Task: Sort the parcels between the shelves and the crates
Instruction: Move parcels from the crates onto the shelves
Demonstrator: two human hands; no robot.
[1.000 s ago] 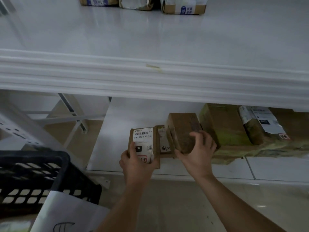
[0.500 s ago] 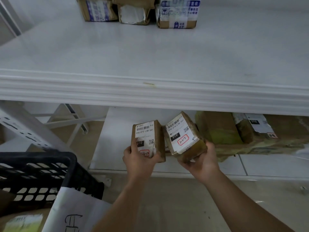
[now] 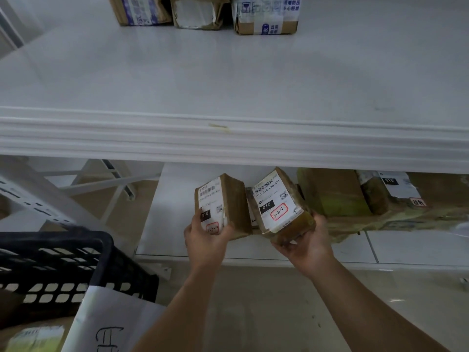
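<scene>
My left hand grips a small brown parcel with a white label, held upright just in front of the lower shelf. My right hand cups a second small brown parcel from below, its label tilted up toward me and marked 3-2-7. The two parcels nearly touch. Behind them a third small box stays on the shelf, mostly hidden. A black plastic crate sits at the lower left with a parcel inside.
Larger brown parcels lie on the lower shelf to the right. The white upper shelf juts out overhead, with three boxes at its back. A handwritten paper sheet hangs on the crate. Tiled floor lies below.
My right hand lifted its parcel off the lower shelf and turned it so the label faces up. Both parcels were drawn slightly toward me. The camera view rose a little.
</scene>
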